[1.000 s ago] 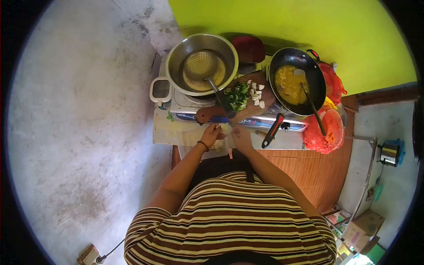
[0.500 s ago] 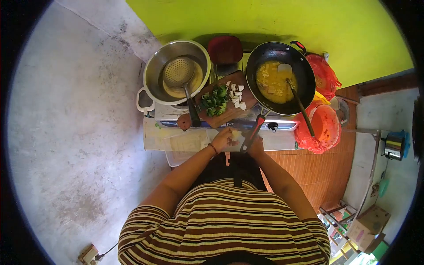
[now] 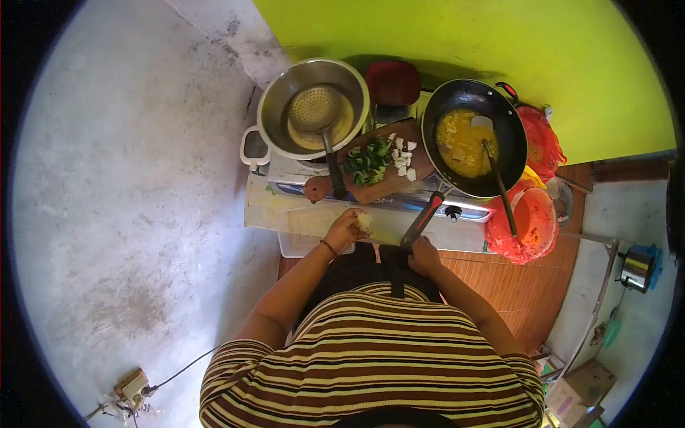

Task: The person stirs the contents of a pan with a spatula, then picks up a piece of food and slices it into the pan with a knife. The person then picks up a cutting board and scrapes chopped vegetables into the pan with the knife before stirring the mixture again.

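Observation:
My left hand (image 3: 345, 230), with a dark bracelet at the wrist, is closed around a pale, whitish-yellow food piece (image 3: 364, 222) whose kind I cannot make out. It is over the counter's front edge. My right hand (image 3: 425, 257) is curled closed just below the end of the wok's handle (image 3: 424, 220); what it grips is hidden. Beyond my hands lies a wooden cutting board (image 3: 378, 189) with chopped green leaves (image 3: 367, 162) and white chunks (image 3: 404, 157). The black wok (image 3: 515, 157) holds yellow food in liquid and a spatula (image 3: 501, 189).
A steel basin (image 3: 267, 118) with a perforated skimmer (image 3: 315, 108) stands left on the stove (image 3: 471, 207). A red bucket-like container (image 3: 524, 217) sits right of the wok. A clear plastic container (image 3: 303, 244) is at the counter's front left, and a green wall (image 3: 457, 32) rises behind.
My hands have moved farther apart, the left still with the pale piece. My right hand is lower, away from the wok's handle. The whole view has shifted and tilted slightly.

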A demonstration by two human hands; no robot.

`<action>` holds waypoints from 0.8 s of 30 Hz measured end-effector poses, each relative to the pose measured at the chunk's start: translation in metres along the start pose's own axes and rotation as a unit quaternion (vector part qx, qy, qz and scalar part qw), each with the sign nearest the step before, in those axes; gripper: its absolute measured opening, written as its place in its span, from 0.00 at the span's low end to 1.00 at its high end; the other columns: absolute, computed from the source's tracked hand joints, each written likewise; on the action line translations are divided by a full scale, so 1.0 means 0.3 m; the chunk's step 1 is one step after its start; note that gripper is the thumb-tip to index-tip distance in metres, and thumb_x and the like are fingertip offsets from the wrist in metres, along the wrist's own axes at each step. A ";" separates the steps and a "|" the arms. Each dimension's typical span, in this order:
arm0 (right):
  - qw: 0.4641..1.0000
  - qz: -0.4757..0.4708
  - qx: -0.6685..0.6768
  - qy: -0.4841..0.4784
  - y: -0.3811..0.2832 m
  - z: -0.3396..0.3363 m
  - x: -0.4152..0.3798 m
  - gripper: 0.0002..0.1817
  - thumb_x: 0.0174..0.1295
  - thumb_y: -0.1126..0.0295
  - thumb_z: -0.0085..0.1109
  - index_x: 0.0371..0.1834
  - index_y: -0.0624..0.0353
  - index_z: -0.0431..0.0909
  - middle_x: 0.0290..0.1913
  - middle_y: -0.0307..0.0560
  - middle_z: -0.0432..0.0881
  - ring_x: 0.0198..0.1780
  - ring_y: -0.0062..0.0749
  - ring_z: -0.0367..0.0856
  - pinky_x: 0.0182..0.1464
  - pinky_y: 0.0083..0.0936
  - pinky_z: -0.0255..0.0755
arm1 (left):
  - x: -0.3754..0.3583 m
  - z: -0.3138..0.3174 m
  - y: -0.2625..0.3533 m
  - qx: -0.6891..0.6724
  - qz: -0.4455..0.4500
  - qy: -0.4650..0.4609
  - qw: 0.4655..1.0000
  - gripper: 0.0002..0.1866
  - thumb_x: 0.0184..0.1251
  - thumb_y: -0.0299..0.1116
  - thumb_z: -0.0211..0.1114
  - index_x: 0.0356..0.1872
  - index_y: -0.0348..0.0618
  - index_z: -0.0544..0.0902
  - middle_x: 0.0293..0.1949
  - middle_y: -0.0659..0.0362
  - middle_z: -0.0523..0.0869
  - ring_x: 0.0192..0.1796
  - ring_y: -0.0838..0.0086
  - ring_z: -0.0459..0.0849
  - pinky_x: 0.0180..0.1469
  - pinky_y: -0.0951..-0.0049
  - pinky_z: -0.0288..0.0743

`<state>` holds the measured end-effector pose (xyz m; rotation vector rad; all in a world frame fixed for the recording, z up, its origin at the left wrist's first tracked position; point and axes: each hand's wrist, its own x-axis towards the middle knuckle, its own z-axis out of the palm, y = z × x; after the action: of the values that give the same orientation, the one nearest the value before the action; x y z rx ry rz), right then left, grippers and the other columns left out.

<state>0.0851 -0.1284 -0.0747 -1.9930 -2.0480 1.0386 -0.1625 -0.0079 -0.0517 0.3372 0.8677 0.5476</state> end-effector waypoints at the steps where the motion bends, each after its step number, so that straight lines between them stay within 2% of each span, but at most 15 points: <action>1: 1.000 -0.014 0.010 -0.013 0.006 0.018 -0.018 0.22 0.46 0.70 0.55 0.48 0.62 0.69 0.46 0.60 0.74 0.51 0.55 0.71 0.48 0.45 0.71 | -0.023 -0.021 0.011 -0.012 0.008 -0.002 1.000 0.13 0.65 0.26 0.46 0.50 0.44 0.71 0.42 0.53 0.78 0.39 0.62 0.82 0.45 0.63 0.79; 3: 0.998 -0.044 0.027 -0.038 -0.007 0.040 -0.024 0.23 0.49 0.67 0.57 0.51 0.56 0.68 0.46 0.59 0.74 0.50 0.53 0.74 0.48 0.43 0.71 | -0.073 -0.056 0.037 -0.020 0.035 0.005 0.999 0.13 0.66 0.28 0.46 0.50 0.44 0.71 0.41 0.54 0.79 0.38 0.64 0.82 0.44 0.65 0.79; 6: 0.989 -0.035 0.076 -0.119 -0.081 0.015 0.002 0.19 0.51 0.69 0.58 0.47 0.55 0.67 0.39 0.56 0.78 0.44 0.53 0.77 0.44 0.42 0.71 | -0.164 -0.086 0.086 -0.038 0.074 0.027 0.996 0.13 0.67 0.29 0.46 0.51 0.45 0.71 0.39 0.55 0.80 0.37 0.66 0.82 0.43 0.67 0.79; 9: 0.983 -0.041 0.106 -0.146 -0.162 -0.016 0.040 0.16 0.53 0.71 0.59 0.44 0.54 0.68 0.33 0.54 0.79 0.40 0.56 0.78 0.40 0.40 0.70 | -0.249 -0.133 0.122 -0.059 0.109 0.054 0.991 0.13 0.67 0.30 0.46 0.51 0.44 0.71 0.38 0.55 0.80 0.37 0.67 0.82 0.43 0.68 0.79; 12: 0.981 -0.084 0.126 -0.121 -0.221 -0.011 0.070 0.16 0.52 0.72 0.60 0.44 0.54 0.68 0.31 0.55 0.78 0.36 0.54 0.78 0.38 0.38 0.69 | -0.311 -0.176 0.135 -0.092 0.163 0.064 0.980 0.14 0.67 0.29 0.47 0.52 0.44 0.70 0.39 0.55 0.80 0.37 0.68 0.82 0.43 0.69 0.78; 15: 0.971 -0.128 0.140 -0.147 -0.276 -0.042 0.099 0.15 0.51 0.74 0.61 0.42 0.56 0.70 0.30 0.54 0.77 0.32 0.49 0.76 0.37 0.34 0.69 | -0.365 -0.182 0.157 -0.112 0.214 0.074 0.968 0.15 0.64 0.27 0.48 0.51 0.43 0.70 0.40 0.54 0.80 0.37 0.68 0.82 0.44 0.69 0.78; 18: 0.963 -0.142 0.156 -0.168 -0.350 -0.113 0.102 0.13 0.51 0.74 0.60 0.39 0.59 0.70 0.27 0.49 0.74 0.28 0.37 0.72 0.35 0.28 0.67 | -0.408 -0.165 0.172 -0.137 0.245 0.080 0.957 0.15 0.63 0.25 0.49 0.51 0.42 0.71 0.42 0.53 0.80 0.38 0.68 0.82 0.44 0.69 0.78; 21: 0.939 -0.157 0.252 -0.175 -0.437 -0.182 0.086 0.11 0.49 0.75 0.58 0.35 0.61 0.70 0.23 0.42 0.69 0.27 0.26 0.67 0.32 0.24 0.63 | -0.439 -0.135 0.190 -0.138 0.266 0.070 0.951 0.15 0.63 0.24 0.49 0.52 0.42 0.71 0.43 0.52 0.80 0.38 0.68 0.83 0.44 0.70 0.78; 24: 0.917 -0.211 0.321 -0.111 -0.523 -0.247 0.044 0.14 0.52 0.69 0.64 0.37 0.62 0.72 0.23 0.47 0.71 0.26 0.31 0.69 0.32 0.29 0.66 | -0.441 -0.116 0.195 -0.100 0.280 0.049 0.953 0.16 0.64 0.24 0.48 0.53 0.42 0.70 0.45 0.50 0.80 0.39 0.67 0.83 0.45 0.69 0.78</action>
<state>-0.0113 -0.0732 0.0591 -1.0972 -1.7690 1.6054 -0.2778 -0.0349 0.0385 0.3727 0.7994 1.1804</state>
